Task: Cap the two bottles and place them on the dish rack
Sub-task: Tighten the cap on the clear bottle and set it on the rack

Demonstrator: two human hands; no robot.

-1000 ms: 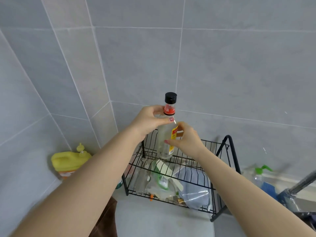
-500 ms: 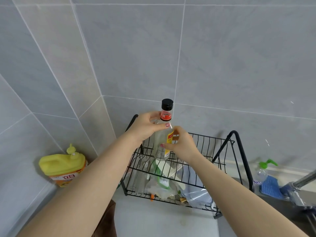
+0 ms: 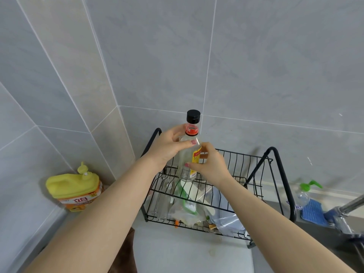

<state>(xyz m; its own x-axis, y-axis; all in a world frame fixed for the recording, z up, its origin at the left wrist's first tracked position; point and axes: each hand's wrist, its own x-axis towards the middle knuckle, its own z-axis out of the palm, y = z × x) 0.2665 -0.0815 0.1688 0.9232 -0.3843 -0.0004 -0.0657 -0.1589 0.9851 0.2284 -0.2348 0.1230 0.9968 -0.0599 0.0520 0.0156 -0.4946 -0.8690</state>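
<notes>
now, capped bottle going to the rack

both hands hold one clear bottle, upright, over the dish rack. the left hand wraps the shoulder of the bottle from the left side, thumb laid across the front glass just under the red neck band. the right hand closes on the lower body at the yellow label, fingers curled round its right side. both forearms reach forward and up, meeting at the bottle.

the black cap is already on, so capping looks done for this bottle; the step in hand is placing it. its base hangs above the rack's upper wire tier, toward the rack's left end, not yet resting as far as i can tell. the next move calls for lowering it straight and finding wires that will carry the base without a tip.

a second bottle cannot be made out for sure. left of the rack, a yellow jug sits on the surface in the corner.
</notes>
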